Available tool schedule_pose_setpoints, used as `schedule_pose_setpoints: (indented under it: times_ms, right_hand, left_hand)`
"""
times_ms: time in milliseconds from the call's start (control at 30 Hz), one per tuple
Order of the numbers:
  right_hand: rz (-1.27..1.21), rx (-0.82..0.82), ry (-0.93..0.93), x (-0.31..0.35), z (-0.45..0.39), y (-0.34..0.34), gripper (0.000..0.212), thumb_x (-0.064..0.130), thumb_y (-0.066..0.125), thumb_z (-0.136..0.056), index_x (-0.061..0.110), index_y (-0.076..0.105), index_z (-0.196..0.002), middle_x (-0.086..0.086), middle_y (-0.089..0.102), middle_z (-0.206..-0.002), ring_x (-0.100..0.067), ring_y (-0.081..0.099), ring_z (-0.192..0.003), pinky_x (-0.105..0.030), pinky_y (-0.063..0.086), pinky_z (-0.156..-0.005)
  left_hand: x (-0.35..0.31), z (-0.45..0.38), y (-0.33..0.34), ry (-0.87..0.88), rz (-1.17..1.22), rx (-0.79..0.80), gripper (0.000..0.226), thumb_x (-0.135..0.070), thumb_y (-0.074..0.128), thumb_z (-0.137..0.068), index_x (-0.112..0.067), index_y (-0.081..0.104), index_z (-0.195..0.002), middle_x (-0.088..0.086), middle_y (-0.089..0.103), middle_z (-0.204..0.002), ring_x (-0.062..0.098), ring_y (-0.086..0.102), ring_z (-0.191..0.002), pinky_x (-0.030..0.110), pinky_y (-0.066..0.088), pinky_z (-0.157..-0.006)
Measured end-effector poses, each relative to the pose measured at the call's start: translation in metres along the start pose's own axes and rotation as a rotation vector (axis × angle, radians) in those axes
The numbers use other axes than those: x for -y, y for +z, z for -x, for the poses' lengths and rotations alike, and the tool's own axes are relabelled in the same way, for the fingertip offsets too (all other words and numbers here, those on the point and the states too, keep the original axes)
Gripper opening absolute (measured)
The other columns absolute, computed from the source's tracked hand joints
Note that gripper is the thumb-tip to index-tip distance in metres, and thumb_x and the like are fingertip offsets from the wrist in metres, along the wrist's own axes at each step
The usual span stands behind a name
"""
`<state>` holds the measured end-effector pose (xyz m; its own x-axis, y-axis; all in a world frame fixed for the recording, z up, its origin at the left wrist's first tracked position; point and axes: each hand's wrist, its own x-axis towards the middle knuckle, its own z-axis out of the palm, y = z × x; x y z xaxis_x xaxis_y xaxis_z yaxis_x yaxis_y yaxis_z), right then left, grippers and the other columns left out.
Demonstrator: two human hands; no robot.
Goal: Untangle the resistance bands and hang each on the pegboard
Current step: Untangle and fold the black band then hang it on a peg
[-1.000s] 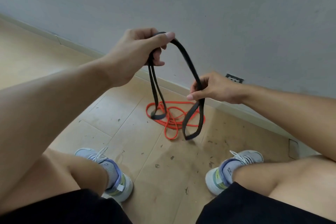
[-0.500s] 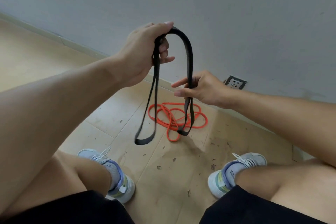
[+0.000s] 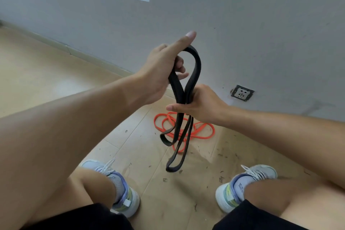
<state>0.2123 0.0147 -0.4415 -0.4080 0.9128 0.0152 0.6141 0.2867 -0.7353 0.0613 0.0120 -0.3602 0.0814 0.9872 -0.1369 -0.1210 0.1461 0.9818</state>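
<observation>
Right hand moved up, now grips black band strands — left hand holds loop top; fingers partly hidden.

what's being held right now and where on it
The black resistance band, by both hands. The left hand grips its top bend; the right hand clasps the gathered strands lower down, loops dangling below. The orange band lies on the floor, unheld.
</observation>
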Motion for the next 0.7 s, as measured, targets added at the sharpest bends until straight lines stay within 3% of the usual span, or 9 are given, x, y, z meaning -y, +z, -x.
schedule_pose_setpoints:
  times_ms: [133, 200, 300, 367, 433, 500, 533, 633, 700]
  right_hand:
    - [0.105, 0.134, 0.025, -0.004, 0.001, -0.005, 0.048, 0.040, 0.083, -0.085, 0.021, 0.050, -0.055, 0.014, 0.050, -0.045, -0.004, 0.046, -0.044, -0.014, 0.034, -0.047]
    - [0.177, 0.211, 0.017, -0.006, 0.001, -0.006, 0.041, 0.042, 0.081, -0.086, 0.018, 0.059, -0.061, 0.010, 0.052, -0.051, -0.005, 0.047, -0.046, -0.017, 0.035, -0.048]
    - [0.176, 0.267, 0.018, -0.006, 0.001, -0.010, 0.034, 0.043, 0.079, -0.088, 0.013, 0.071, -0.076, 0.008, 0.056, -0.055, -0.005, 0.050, -0.047, -0.015, 0.037, -0.047]
    - [0.118, 0.263, 0.067, -0.008, 0.000, -0.015, 0.033, 0.044, 0.080, -0.088, 0.012, 0.073, -0.080, 0.010, 0.057, -0.053, -0.002, 0.053, -0.047, -0.015, 0.039, -0.048]
    - [0.084, 0.254, 0.110, -0.013, -0.001, -0.018, 0.038, 0.045, 0.081, -0.086, 0.012, 0.069, -0.073, 0.011, 0.053, -0.051, -0.004, 0.051, -0.047, -0.020, 0.041, -0.053]
    - [0.073, 0.241, 0.126, -0.020, -0.003, -0.020, 0.042, 0.047, 0.080, -0.087, 0.014, 0.061, -0.067, 0.009, 0.047, -0.056, -0.009, 0.047, -0.051, -0.026, 0.040, -0.058]
    - [0.061, 0.235, 0.123, -0.023, -0.004, -0.021, 0.043, 0.047, 0.079, -0.087, 0.014, 0.060, -0.068, 0.006, 0.046, -0.059, -0.011, 0.046, -0.054, -0.029, 0.040, -0.061]
    - [0.002, 0.240, 0.100, -0.027, -0.006, -0.025, 0.036, 0.047, 0.077, -0.088, 0.012, 0.072, -0.085, -0.012, 0.057, -0.072, -0.027, 0.059, -0.067, -0.041, 0.051, -0.073]
    - [-0.041, 0.254, 0.090, -0.027, -0.006, -0.026, 0.027, 0.044, 0.080, -0.087, 0.019, 0.077, -0.096, -0.019, 0.069, -0.088, -0.036, 0.069, -0.083, -0.048, 0.058, -0.085]
  left_hand:
    - [-0.010, -0.002, -0.023, 0.188, -0.650, 0.066, 0.072, -0.073, 0.083, -0.056, -0.021, 0.059, -0.100, -0.007, 0.073, -0.081, 0.011, 0.065, -0.071, 0.028, 0.052, -0.076]
    - [-0.013, 0.001, -0.033, 0.207, -0.961, 0.148, 0.061, -0.071, 0.082, -0.057, -0.026, 0.067, -0.096, -0.008, 0.069, -0.072, 0.000, 0.058, -0.058, 0.018, 0.042, -0.058]
    - [-0.012, 0.001, -0.040, 0.230, -1.178, 0.202, 0.045, -0.066, 0.081, -0.064, -0.024, 0.072, -0.073, -0.006, 0.061, -0.061, 0.003, 0.046, -0.046, 0.015, 0.033, -0.045]
    - [-0.013, 0.001, -0.042, 0.237, -1.113, 0.179, 0.043, -0.062, 0.081, -0.068, -0.021, 0.071, -0.070, -0.003, 0.059, -0.060, 0.003, 0.042, -0.044, 0.012, 0.031, -0.042]
    - [-0.016, -0.001, -0.045, 0.212, -0.904, 0.120, 0.043, -0.054, 0.082, -0.073, -0.012, 0.070, -0.075, 0.000, 0.058, -0.063, 0.002, 0.047, -0.045, 0.010, 0.040, -0.046]
    - [-0.018, -0.003, -0.050, 0.169, -0.631, 0.091, 0.040, -0.044, 0.083, -0.077, -0.008, 0.066, -0.077, 0.002, 0.056, -0.067, 0.008, 0.057, -0.055, 0.021, 0.060, -0.067]
    - [-0.018, -0.005, -0.053, 0.153, -0.539, 0.088, 0.036, -0.039, 0.083, -0.078, -0.009, 0.064, -0.076, 0.001, 0.052, -0.065, 0.012, 0.058, -0.059, 0.029, 0.062, -0.077]
    - [-0.018, -0.012, -0.066, 0.083, -0.371, 0.064, 0.029, -0.029, 0.080, -0.085, -0.013, 0.059, -0.074, -0.001, 0.044, -0.062, 0.024, 0.055, -0.069, 0.033, 0.061, -0.083]
    - [-0.018, -0.016, -0.074, 0.035, -0.222, 0.011, 0.022, -0.022, 0.074, -0.092, -0.011, 0.060, -0.079, -0.003, 0.041, -0.057, 0.016, 0.051, -0.060, 0.043, 0.061, -0.088]
